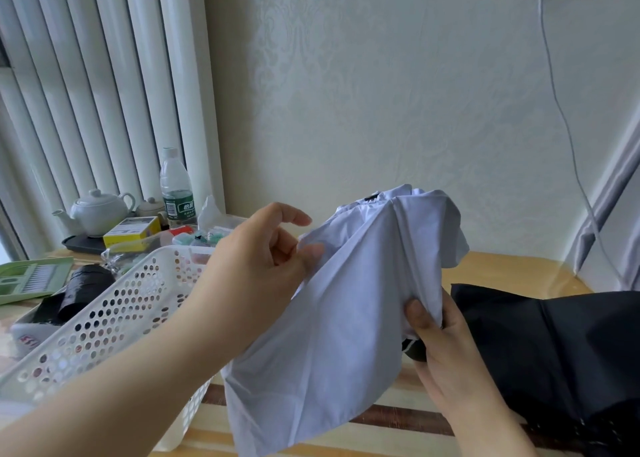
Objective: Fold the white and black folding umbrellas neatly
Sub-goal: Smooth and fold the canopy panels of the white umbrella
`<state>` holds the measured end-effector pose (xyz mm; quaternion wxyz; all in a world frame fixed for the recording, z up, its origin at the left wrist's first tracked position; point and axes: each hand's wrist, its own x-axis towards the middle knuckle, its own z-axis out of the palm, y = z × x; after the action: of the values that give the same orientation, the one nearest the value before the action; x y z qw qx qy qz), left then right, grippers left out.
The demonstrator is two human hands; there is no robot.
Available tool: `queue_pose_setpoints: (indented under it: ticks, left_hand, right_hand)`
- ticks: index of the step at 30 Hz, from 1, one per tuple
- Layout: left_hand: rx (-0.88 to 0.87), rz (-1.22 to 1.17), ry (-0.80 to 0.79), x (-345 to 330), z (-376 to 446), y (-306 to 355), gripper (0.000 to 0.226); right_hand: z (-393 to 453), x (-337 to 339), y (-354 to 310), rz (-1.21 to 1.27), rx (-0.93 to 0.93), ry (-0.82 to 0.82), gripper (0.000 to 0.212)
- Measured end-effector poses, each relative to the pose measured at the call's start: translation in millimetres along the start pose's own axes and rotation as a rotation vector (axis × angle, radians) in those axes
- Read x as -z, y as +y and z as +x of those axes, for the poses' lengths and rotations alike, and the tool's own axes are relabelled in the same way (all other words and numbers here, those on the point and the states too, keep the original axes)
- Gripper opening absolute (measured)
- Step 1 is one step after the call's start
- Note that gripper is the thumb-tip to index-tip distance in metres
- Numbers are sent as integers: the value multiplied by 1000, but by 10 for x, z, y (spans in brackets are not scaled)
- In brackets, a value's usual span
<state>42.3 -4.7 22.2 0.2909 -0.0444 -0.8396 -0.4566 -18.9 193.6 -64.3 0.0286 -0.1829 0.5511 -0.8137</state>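
White fabric first: my right hand [446,345] clamps the white umbrella [346,304] near its handle to steady it, left hand [263,269] pinches a panel just beyond, smoothing pleats I guess. Black umbrella [554,345] waits right of that, on the table [512,269].

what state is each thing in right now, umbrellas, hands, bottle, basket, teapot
white umbrella: collapsed, canopy loose and rumpled, held up off the table
black umbrella: lying on the table, canopy loose, unfolded
left hand: pinching a fold of the white canopy
right hand: gripping the white umbrella low down
water bottle: upright, cap on
white basket: upright on the table, contents hard to tell
teapot: upright, lid on
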Motion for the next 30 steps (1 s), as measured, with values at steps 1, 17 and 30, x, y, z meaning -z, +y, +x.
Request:
queue_pose_setpoints:
  ticks: [1,17,30]
  left_hand:
    - [8,-15,2,-5,4,3,11]
    - [126,-262,-16,131,56,93,34]
    - [204,81,-257,215,38,-42,7]
  right_hand:
    - [0,-1,-2,7,-2,5,72]
    - [-17,0,14,-11,-10,-18,69]
    - [-21,7,-27,0,-39,-51,70]
